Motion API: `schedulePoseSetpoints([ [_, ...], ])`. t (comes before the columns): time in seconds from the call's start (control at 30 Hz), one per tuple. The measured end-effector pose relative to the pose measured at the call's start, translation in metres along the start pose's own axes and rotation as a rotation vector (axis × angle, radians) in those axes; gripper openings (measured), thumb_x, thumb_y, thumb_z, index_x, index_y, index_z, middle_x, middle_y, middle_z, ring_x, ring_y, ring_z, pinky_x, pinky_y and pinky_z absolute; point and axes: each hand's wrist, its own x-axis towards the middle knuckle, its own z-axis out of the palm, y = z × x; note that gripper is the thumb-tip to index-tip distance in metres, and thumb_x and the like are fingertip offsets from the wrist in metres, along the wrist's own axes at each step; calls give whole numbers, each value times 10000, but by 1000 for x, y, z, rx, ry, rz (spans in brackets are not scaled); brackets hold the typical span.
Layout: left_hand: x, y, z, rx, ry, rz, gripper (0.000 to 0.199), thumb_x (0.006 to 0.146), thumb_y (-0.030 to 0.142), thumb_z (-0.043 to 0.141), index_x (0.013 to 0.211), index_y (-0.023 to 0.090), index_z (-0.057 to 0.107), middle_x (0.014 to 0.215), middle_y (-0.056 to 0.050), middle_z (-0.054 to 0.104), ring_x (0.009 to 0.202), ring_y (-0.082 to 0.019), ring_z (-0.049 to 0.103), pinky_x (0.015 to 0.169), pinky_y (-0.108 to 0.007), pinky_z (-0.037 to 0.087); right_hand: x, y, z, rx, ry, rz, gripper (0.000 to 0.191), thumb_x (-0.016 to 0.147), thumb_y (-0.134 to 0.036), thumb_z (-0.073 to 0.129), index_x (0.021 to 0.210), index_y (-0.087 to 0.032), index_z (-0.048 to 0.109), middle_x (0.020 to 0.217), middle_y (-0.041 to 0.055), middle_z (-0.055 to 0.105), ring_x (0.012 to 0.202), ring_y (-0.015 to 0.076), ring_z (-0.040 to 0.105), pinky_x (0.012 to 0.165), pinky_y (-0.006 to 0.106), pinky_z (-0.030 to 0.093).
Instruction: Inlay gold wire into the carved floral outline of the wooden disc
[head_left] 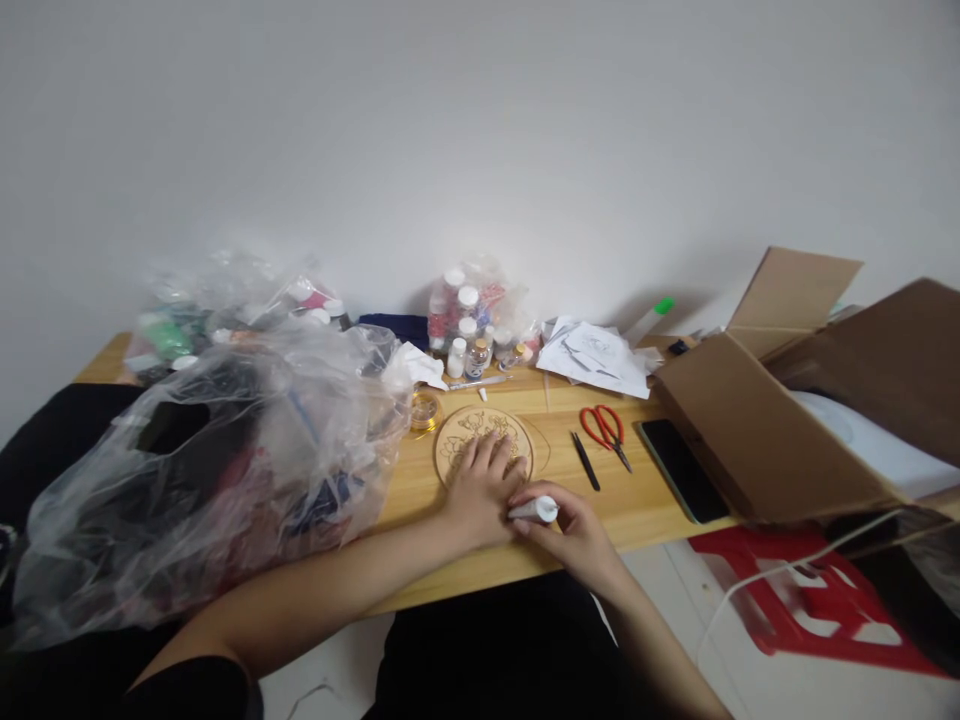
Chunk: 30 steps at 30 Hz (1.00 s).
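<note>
My left hand [486, 497] lies flat, fingers spread, over the lower part of a round wooden board [450, 438] with a floral line design. Beside it, my right hand [577, 535] grips a small white tube [534, 511], its flat round end facing up toward me. The tube's other end points at the back of my left hand and is partly hidden. Just left of the board sits a spool of gold wire [426, 411]. A small white cap [483, 395] lies behind the board.
Black tweezers [586, 461], red-handled pliers [606, 432] and a phone [681, 470] lie to the right, before an open cardboard box [772, 430]. Clear plastic bags [300, 420] fill the left. Small bottles [467, 330] and printed paper sheets [595, 355] stand along the wall.
</note>
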Motion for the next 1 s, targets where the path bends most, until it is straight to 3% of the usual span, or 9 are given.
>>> schedulePoseSetpoints([
  [0.2, 2, 1, -1, -10, -27, -20, 622, 859, 592, 483, 1346, 206, 511, 1490, -150, 387, 1395, -385, 287, 1122, -569, 238, 18, -11, -33, -124, -252, -112, 392, 755, -161, 623, 1142, -225, 624, 1148, 75, 655, 1076, 182, 626, 914, 332, 515],
  [0.23, 2, 2, -2, -13, -28, -23, 619, 868, 598, 467, 1353, 215, 505, 1491, -145, 388, 1394, -384, 290, 1123, -565, 241, 28, -12, -39, -178, -227, -111, 386, 766, -170, 593, 1148, -218, 621, 1151, 81, 660, 1048, 181, 640, 885, 332, 527],
  [0.3, 2, 2, -3, -25, -33, -23, 621, 882, 602, 443, 1375, 227, 483, 1498, -142, 376, 1399, -384, 282, 1126, -556, 241, 55, -13, -45, -445, -59, -42, 317, 786, -184, 542, 1086, -195, 643, 1034, 74, 707, 935, 170, 669, 817, 317, 541],
  [0.4, 2, 3, -4, -41, -56, -39, 637, 884, 609, 434, 1387, 219, 468, 1513, -148, 347, 1407, -388, 260, 1131, -558, 229, 108, -15, -38, -612, 77, 11, 234, 829, -239, 520, 972, -136, 674, 972, 121, 715, 880, 197, 665, 802, 336, 513],
  [0.5, 3, 3, -6, -47, -87, -54, 649, 876, 619, 441, 1376, 208, 482, 1509, -158, 349, 1402, -395, 266, 1134, -567, 217, 154, -18, -19, -755, 113, 52, 226, 812, -320, 579, 870, -138, 701, 886, 121, 722, 829, 219, 661, 764, 324, 484],
  [0.6, 4, 3, -7, -49, -107, -47, 650, 875, 627, 435, 1358, 199, 504, 1498, -164, 364, 1403, -400, 260, 1134, -576, 214, 177, -21, -1, -864, 124, 94, 235, 780, -357, 623, 833, -147, 714, 873, 129, 725, 861, 249, 667, 748, 311, 466],
  [0.8, 3, 3, -5, -41, -91, -48, 638, 868, 619, 454, 1334, 189, 524, 1488, -162, 378, 1378, -403, 298, 1121, -581, 236, 181, -18, 9, -922, 120, 142, 141, 740, -189, 601, 801, -145, 720, 865, 138, 726, 867, 264, 676, 737, 305, 466],
  [1.0, 4, 2, -6, -24, -74, -27, 635, 858, 606, 489, 1349, 202, 507, 1498, -141, 372, 1396, -381, 264, 1131, -554, 220, 148, -29, -17, -753, 172, 107, 148, 799, -187, 567, 865, -130, 687, 850, 109, 717, 815, 201, 668, 753, 297, 485],
])
